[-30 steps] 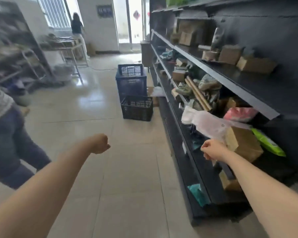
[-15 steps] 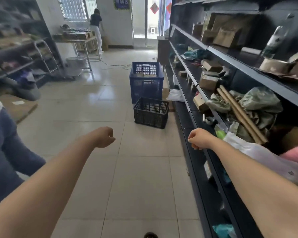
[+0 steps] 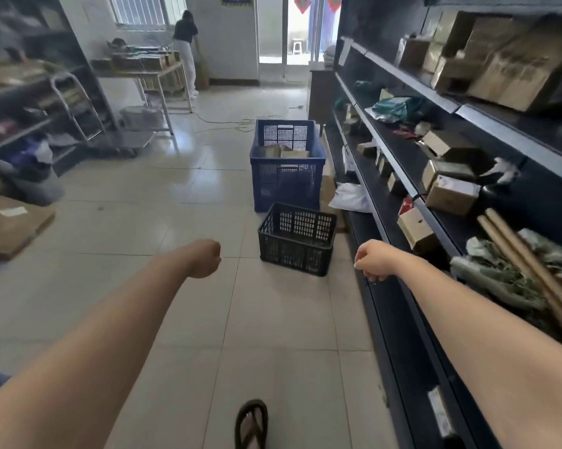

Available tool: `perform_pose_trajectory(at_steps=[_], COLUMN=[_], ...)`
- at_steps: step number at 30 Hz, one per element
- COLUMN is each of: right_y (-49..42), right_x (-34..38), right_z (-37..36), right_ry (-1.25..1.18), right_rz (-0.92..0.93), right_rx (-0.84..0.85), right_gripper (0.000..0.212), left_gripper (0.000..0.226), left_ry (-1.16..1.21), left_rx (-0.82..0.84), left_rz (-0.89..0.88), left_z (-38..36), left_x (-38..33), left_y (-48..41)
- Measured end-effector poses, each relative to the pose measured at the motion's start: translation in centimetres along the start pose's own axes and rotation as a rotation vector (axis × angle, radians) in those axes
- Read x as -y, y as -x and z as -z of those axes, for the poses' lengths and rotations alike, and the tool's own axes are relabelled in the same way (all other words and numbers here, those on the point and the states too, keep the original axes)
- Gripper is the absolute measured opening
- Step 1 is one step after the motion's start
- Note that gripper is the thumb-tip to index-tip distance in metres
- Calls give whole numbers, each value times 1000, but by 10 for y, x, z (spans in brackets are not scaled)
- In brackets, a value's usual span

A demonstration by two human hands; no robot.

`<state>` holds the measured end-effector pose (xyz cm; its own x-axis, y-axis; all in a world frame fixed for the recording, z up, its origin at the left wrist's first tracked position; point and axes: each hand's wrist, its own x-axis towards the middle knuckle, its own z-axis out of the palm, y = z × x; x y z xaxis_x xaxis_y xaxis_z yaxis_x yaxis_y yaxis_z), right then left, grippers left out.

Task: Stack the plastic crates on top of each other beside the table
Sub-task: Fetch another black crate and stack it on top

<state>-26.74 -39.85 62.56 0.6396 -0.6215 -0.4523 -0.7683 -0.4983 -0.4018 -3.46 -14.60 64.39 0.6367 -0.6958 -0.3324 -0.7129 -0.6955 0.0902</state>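
Tiled floor (image 3: pixel 163 222), dark shelving (image 3: pixel 399 319), black crate (image 3: pixel 297 241) ahead

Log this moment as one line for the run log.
left hand: fist, empty | right hand: curled, empty | black crate: on floor, nearer than blue crate | stacked: no

The person's forearms (image 3: pixel 104 332) are bare all the way from the frame's lower corners to the left hand (image 3: pixel 205 259) and right hand (image 3: pixel 372 260). One foot (image 3: pixel 250 434) wears a dark flip-flop (image 3: pixel 252 406) with a Y-shaped strap (toes uncovered).
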Motion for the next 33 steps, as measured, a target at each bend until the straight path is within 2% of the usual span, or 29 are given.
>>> perform_pose_trajectory(at_steps=[9,16,25,29,33], right_y=[-207,-344,-586,-671,-747], right_x=[30,21,-26,-48,-72], right_z=[73,109,140,150,144], right_ry=[80,84,4,-45,-192], right_rz=[-157,-246,-300,-380,-512], right_rx=[41,126,194,263,256], right_gripper=[22,23,23,19,25], left_gripper=[32,41,32,33,37], left_ry=[-11,95,-1,-19,-3], left_rx=[38,109,196,261,305], left_rz=[7,-21,30,20,34], left_z=[74,102,78,59,20], left_x=[29,-3,-32,-49,-59], left_y=[-240,-404,-654,-747,-820])
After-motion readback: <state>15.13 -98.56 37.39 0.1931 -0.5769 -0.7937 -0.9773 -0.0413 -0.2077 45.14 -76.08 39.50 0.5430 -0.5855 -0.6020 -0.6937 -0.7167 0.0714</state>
